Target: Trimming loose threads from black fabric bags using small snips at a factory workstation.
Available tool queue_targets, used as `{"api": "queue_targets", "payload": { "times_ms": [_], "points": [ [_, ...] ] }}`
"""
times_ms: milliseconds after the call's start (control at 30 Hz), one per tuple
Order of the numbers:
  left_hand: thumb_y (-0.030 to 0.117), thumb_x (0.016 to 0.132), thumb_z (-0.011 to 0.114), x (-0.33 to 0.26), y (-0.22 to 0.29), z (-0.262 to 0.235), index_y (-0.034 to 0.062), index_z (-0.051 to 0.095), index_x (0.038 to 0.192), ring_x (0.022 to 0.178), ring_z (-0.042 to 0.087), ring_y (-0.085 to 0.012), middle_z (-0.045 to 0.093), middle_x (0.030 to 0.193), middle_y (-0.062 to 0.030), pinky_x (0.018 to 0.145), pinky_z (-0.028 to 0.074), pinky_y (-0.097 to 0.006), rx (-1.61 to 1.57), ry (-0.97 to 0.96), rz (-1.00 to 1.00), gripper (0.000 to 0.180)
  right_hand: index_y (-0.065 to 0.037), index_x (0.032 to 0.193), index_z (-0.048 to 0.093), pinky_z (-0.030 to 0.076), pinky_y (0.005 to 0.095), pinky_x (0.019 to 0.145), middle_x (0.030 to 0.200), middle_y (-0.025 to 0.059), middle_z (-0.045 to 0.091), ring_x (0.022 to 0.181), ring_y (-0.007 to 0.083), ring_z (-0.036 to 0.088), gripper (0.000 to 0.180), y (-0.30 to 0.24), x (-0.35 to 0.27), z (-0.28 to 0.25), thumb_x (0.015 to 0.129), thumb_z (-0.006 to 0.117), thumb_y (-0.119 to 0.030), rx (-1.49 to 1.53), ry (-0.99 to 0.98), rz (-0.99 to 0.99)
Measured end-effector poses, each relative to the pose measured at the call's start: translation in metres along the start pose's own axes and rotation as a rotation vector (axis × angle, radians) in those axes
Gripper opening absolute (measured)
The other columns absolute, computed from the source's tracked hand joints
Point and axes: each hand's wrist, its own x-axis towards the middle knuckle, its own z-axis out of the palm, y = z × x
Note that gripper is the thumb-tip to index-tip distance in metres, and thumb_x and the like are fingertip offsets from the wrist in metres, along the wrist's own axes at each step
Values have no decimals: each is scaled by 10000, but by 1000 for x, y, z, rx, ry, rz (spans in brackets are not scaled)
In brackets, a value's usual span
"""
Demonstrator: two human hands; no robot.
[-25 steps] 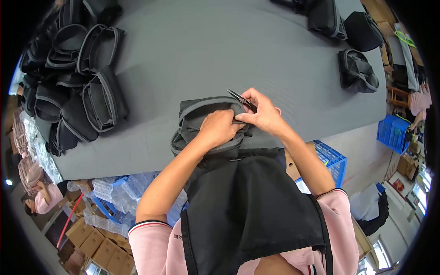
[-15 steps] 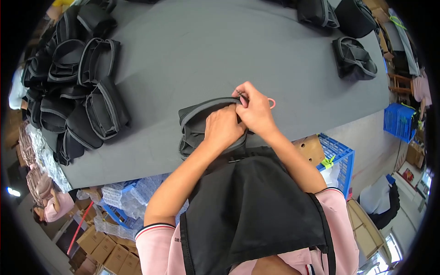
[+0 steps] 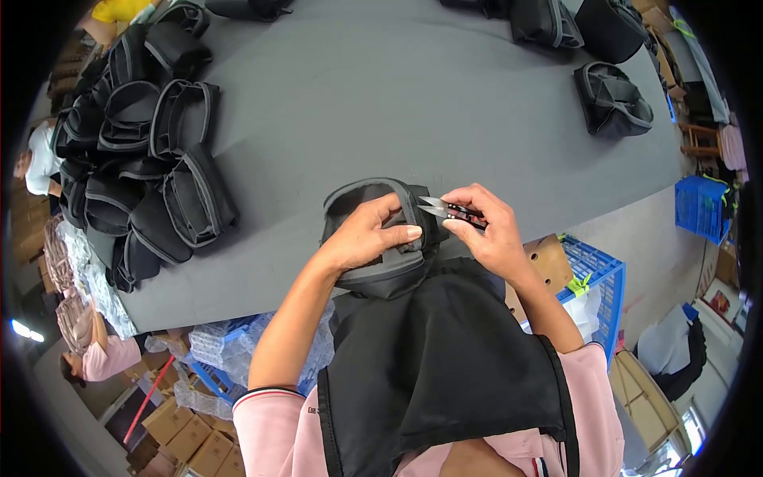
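Observation:
A small black fabric pouch [image 3: 373,278] with grey-edged trim lies at the near edge of the table, its opening facing up. My left hand [image 3: 362,236] grips its right wall, with the fingers inside the opening and the thumb across the rim. My right hand [image 3: 491,226] is closed around a pair of thread snips [image 3: 461,213] with black handles. Their bright blades are parted and point left, right beside the pouch's right-hand edge. Whether the tips touch the fabric or a thread, I cannot tell.
Similar black pouches [image 3: 131,187] are heaped along the left of the grey table [image 3: 358,95]. Another pouch [image 3: 612,99] stands at the far right, near several more. Below the front edge are a blue crate [image 3: 596,278] and bubble wrap [image 3: 230,346]. Other people are off to the left.
My right hand has moved right and down from the pouch's far edge, and the snips' blades now show. The pouch has turned, and my left hand has shifted left with its thumb on the rim.

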Motion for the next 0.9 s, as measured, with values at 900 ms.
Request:
{"api": "queue_targets", "payload": {
  "times_ms": [900],
  "points": [
    [195,881,599,-12,-5,7,2,534,1126,982,526,-116,587,1055,-44,874,424,-280,-225,156,79,318,-52,938,648,410,279,579,777,62,605,639,171,544,259,-6,-21,-1,685,690,-11,-103,81,-121]
  ]
}}
